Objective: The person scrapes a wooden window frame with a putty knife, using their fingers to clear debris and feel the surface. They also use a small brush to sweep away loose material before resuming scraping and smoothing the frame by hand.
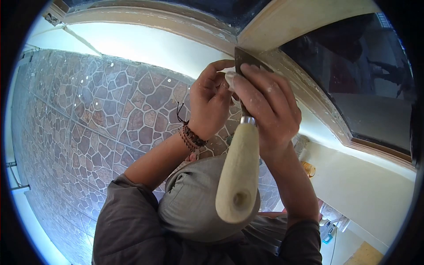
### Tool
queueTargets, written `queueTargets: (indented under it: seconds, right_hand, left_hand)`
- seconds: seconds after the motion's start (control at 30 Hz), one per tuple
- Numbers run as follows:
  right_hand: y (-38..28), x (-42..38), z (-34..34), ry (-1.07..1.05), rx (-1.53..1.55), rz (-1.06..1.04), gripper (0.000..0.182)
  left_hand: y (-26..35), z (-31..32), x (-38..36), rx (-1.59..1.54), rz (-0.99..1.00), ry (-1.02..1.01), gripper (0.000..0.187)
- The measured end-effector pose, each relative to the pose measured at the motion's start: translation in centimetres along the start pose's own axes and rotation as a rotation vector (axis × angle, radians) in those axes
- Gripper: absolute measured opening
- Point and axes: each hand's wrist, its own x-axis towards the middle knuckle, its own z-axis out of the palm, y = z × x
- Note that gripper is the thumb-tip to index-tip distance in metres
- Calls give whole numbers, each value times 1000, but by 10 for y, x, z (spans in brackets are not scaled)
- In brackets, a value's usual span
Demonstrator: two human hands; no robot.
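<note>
A putty knife with a pale wooden handle points back toward me, its dark metal blade up near the corner of the window frame. My right hand has its fingers laid along the blade, gripping it above the handle; the thumb is hidden. Close beside the blade's left side is my left hand, fingers curled in and a braided bracelet on the wrist. A whitish dab shows between the two hands at the fingertips. I cannot make out whether the left fingers pinch it.
Wooden window frames with dark glass meet at a corner ahead. Below runs a white wall. The floor has a stone-pattern covering with white specks. A small amber object and a blue-and-grey item lie at lower right.
</note>
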Motion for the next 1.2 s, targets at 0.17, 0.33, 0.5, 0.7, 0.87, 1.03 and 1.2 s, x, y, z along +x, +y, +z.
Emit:
queueTargets:
  seconds: [0.17, 0.33, 0.5, 0.7, 0.87, 1.03, 1.2]
  right_hand:
    - [0, -1, 2, -20, 17, 33, 38]
    - [-5, -9, -26, -52, 102, 128, 30]
    - [-5, -22, -51, -59, 173, 438, 16]
    - [8, -55, -41, 397, 605, 1041, 21]
    - [-5, -73, -21, 690, 1166, 1182, 29]
    - [10, -64, -114, -983, 522, 1288, 24]
    - [7, -38, -158, -397, 429, 794, 56]
  left_hand:
    - [1, -2, 4, -28, -18, 69, 27]
    - [-3, 0, 5, 358, 342, 25, 42]
    - [-17, 3, 2, 1051, 418, -228, 63]
    - [-27, 5, -13, 369, -36, -292, 28]
    - [-25, 14, -5, -176, -222, -265, 19]
    - [-29, -11, 0, -161, -280, -244, 17]
    - [-8, -3, 3, 226, -206, -416, 14]
